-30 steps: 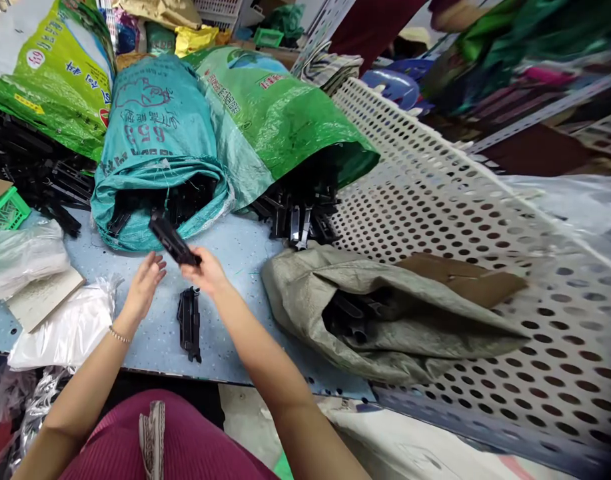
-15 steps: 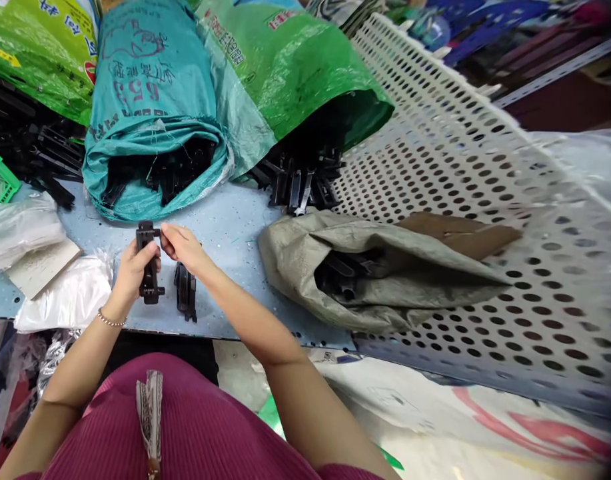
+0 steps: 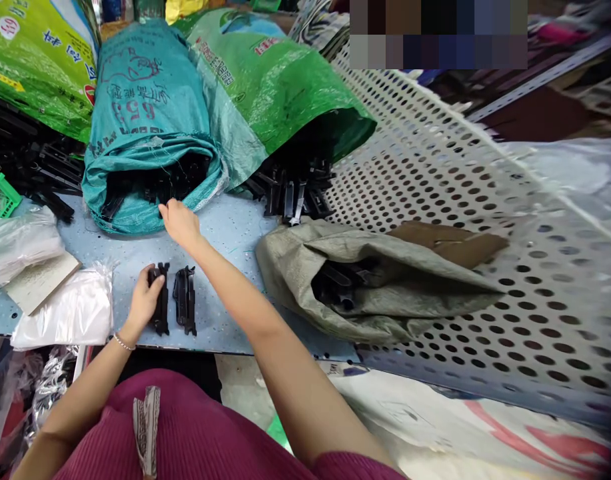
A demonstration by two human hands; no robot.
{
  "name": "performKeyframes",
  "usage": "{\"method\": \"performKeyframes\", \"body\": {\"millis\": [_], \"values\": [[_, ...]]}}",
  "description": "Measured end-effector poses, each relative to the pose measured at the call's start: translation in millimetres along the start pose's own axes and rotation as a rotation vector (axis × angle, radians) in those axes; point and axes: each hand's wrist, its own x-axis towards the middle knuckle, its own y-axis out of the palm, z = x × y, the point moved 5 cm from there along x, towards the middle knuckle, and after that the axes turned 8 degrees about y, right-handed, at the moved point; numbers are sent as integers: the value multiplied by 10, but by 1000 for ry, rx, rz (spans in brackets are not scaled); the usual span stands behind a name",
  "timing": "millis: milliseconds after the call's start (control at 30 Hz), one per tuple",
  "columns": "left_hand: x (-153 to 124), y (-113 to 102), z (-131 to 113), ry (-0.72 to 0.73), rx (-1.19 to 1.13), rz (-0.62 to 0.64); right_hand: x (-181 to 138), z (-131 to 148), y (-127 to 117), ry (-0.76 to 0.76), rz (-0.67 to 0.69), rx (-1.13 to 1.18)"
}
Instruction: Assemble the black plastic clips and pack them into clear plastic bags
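My left hand (image 3: 146,297) is closed around a long black plastic part (image 3: 161,313), thumb on top, low over the front of the blue table. Just right of it lies another set of black plastic parts (image 3: 185,301), side by side and untouched. My right hand (image 3: 181,223) is at the lower lip of a teal woven sack (image 3: 150,93). Its fingers are curled together, and what they pinch, if anything, is hidden. Dark parts (image 3: 188,170) fill the sack's mouth right behind those fingers.
Clear plastic bags (image 3: 68,303) and a flat pale board (image 3: 42,283) lie at the left. A green sack (image 3: 285,87) spills black parts (image 3: 292,190) at the back. To the right, a grey sack (image 3: 285,260) rests against a perforated white panel (image 3: 435,167).
My right hand has left the part in my left hand and reached forward to the teal sack. My left hand has lowered its part toward the table, beside the other black parts.
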Motion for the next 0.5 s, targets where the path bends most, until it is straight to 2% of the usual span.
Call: {"method": "performKeyframes", "body": {"millis": [67, 133, 233, 300, 367, 433, 500], "values": [[-108, 102, 49, 126, 148, 7, 454, 12, 81, 196, 74, -28], [-157, 145, 58, 202, 211, 39, 715, 15, 137, 284, 137, -20], [-62, 38, -6, 234, 180, 69, 733, -48, 121, 281, 150, 10], [113, -95, -113, 219, 74, 34, 483, -123, 111, 255, 149, 29], [337, -204, -248, 157, -93, -48, 44, -170, 129, 173, 132, 33], [540, -253, -387, 61, -253, -140, -503, -144, 158, -24, 98, 12], [650, -229, -517, -31, -360, -157, -1018, -78, 202, -276, 167, 39]]}}
